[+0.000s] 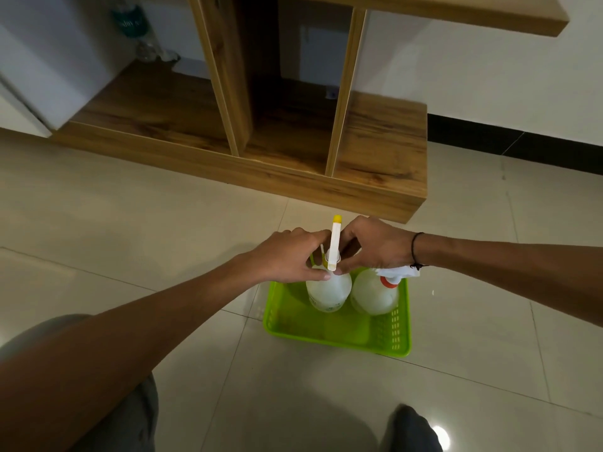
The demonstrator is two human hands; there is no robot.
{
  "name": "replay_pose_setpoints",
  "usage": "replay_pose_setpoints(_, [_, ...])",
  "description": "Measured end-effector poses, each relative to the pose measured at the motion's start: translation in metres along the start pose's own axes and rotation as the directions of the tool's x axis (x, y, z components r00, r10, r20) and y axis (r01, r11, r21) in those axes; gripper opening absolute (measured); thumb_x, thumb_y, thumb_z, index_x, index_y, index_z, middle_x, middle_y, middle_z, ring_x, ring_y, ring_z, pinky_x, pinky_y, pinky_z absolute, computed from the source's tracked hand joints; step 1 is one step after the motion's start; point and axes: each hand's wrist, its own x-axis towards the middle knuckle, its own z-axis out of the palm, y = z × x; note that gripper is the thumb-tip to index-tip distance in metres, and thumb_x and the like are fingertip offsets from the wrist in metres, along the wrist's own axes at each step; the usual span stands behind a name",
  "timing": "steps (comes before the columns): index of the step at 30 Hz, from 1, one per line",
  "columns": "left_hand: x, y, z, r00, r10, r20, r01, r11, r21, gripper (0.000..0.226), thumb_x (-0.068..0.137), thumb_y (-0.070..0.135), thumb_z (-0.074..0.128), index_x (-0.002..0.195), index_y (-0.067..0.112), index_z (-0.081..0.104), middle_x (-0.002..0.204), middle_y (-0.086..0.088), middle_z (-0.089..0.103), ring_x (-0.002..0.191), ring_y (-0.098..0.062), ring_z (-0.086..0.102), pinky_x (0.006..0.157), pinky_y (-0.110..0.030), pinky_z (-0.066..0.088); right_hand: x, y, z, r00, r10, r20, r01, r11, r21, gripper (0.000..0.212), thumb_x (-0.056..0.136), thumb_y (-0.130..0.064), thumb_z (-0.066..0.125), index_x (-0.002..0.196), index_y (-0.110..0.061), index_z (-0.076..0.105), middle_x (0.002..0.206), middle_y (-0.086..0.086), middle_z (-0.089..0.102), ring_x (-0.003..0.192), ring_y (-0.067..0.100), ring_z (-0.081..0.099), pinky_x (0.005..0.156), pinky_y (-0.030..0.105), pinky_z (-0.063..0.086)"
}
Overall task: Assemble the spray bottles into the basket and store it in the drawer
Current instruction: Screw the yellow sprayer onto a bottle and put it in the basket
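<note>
Your left hand (288,256) and right hand (372,244) both pinch the neck and spray head (335,243) of the left bottle (328,293), which stands upright in the green basket (339,334) beside a second bottle (373,296). Both bottles look like smooth, stiff plastic, probably weighty with liquid. When lifting, grip the basket rim at both sides and keep it level.

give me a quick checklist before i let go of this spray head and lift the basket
1. Both bottles inside the green basket: ok.
2. Right bottle has its spray head: ok, white trigger with an orange collar.
3. Left bottle spray head screwed tight: cannot tell; left hand and right hand both grip its neck.
4. Bottles upright: ok.
5. Basket flat on the floor: ok.
6. Drawer open and ready: cannot tell, only open wooden shelves show.
</note>
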Motion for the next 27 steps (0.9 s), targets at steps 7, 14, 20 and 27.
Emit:
replay_pose_setpoints(7, [0.002, -0.001, 0.003, 0.999, 0.014, -0.033, -0.012, 0.998, 0.057, 0.054, 0.084, 0.065, 0.074, 0.126, 0.035, 0.056, 0.102, 0.017, 0.074, 0.091, -0.008, 0.071, 0.079, -0.041, 0.06, -0.001, -0.006, -0.011, 0.996, 0.045, 0.078, -0.035, 0.992, -0.125, 0.029, 0.081, -0.037, 0.089, 0.102, -0.018, 0.083, 0.1, -0.001, 0.08, 0.096, 0.017, 0.072, 0.091, 0.036, 0.059])
replay_pose_setpoints(14, [0.005, 0.003, -0.009, 0.998, -0.017, 0.055, 0.024, 0.991, -0.129, 0.04, 0.078, 0.04, 0.087, 0.11, 0.037, 0.064, 0.104, 0.018, 0.073, 0.089, -0.001, 0.072, 0.082, -0.04, 0.061, -0.008, -0.005, -0.027, 0.996, 0.007, 0.084, 0.007, 0.985, -0.17, 0.014, 0.091, -0.017, 0.078, 0.103, -0.012, 0.084, 0.098, 0.005, 0.081, 0.097, 0.027, 0.074, 0.092, 0.049, 0.059])
replay_pose_setpoints(20, [0.012, 0.002, -0.019, 0.998, -0.046, 0.039, 0.052, 0.983, -0.175, 0.021, 0.093, 0.018, 0.069, 0.11, 0.031, 0.071, 0.109, 0.011, 0.075, 0.102, -0.014, 0.07, 0.092, -0.049, 0.06, -0.011, 0.005, -0.027, 1.0, 0.019, 0.015, -0.017, 0.99, -0.138, 0.011, 0.094, -0.006, 0.07, 0.1, -0.006, 0.08, 0.096, 0.009, 0.081, 0.092, 0.027, 0.078, 0.087, 0.047, 0.063])
replay_pose_setpoints(27, [0.019, 0.005, -0.034, 0.984, -0.138, -0.115, 0.108, 0.967, -0.229, 0.017, 0.092, 0.021, 0.066, 0.099, 0.036, 0.072, 0.097, 0.014, 0.076, 0.09, -0.01, 0.071, 0.087, -0.048, 0.061, -0.01, 0.007, -0.024, 0.968, -0.006, -0.249, -0.038, 0.985, -0.169, 0.014, 0.099, -0.013, 0.062, 0.091, -0.019, 0.072, 0.088, -0.006, 0.077, 0.066, 0.007, 0.077, 0.061, 0.019, 0.058])
